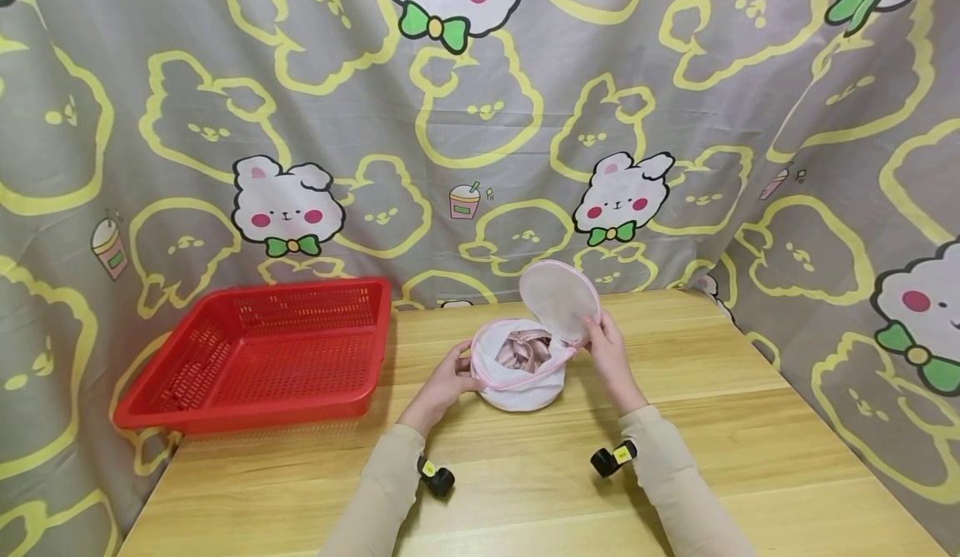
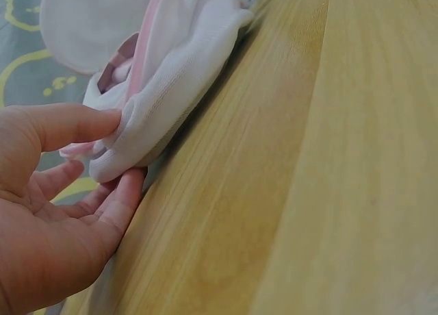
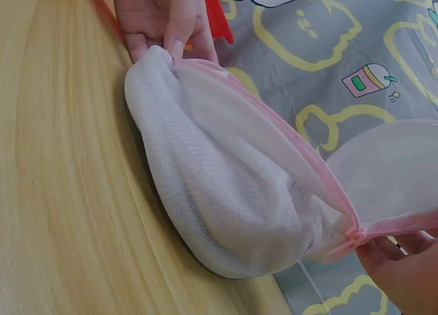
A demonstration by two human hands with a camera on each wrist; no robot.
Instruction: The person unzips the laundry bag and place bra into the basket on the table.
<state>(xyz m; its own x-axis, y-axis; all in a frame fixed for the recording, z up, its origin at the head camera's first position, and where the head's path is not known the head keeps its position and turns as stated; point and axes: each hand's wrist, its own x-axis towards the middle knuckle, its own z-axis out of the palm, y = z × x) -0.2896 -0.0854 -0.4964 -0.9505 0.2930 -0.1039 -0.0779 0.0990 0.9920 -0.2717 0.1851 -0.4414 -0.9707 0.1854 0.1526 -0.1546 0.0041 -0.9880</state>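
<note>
A round white mesh laundry bag [image 1: 522,396] with pink trim sits on the table, its round lid [image 1: 558,294] raised at the back right. Folded pinkish, shiny fabric [image 1: 527,349] lies inside; its kind cannot be told. My left hand [image 1: 447,383] grips the bag's left side, thumb on the outer wall and fingers underneath in the left wrist view. At the opposite side, my right hand [image 1: 609,357] pinches the pink edge where the lid joins the bag. In the right wrist view the mesh wall [image 3: 219,171] bulges and the right fingers are partly hidden.
A red plastic basket [image 1: 300,407] with perforated walls stands at the left of the wooden table [image 1: 517,490]. A grey curtain [image 1: 495,123] with rabbit prints hangs behind the table and along its sides. Each wrist wears a small black camera [image 1: 437,478].
</note>
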